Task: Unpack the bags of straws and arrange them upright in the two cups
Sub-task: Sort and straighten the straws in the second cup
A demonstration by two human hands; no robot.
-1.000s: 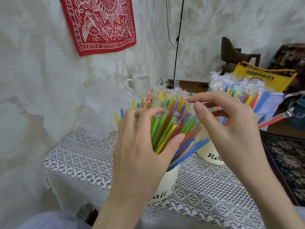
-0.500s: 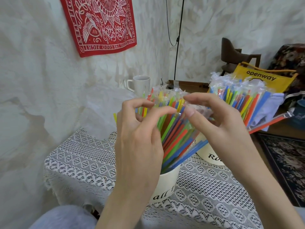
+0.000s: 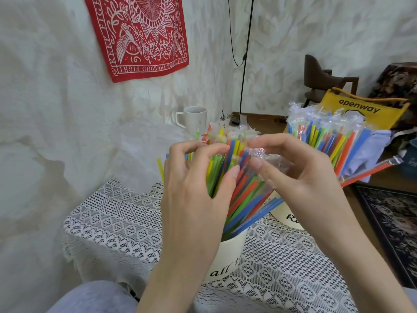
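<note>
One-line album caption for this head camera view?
Two hands pinch wrapped straws standing in a cup.

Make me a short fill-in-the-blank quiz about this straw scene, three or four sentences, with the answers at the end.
1. Both hands, the left hand and the right hand, work at the straws standing in the near ____ cup.
2. The banner hanging on the wall is ____.
3. The word printed on the yellow bag is ____.
4. The table is covered with a white ____ cloth.

Answers: white; red; openway; lace
</note>
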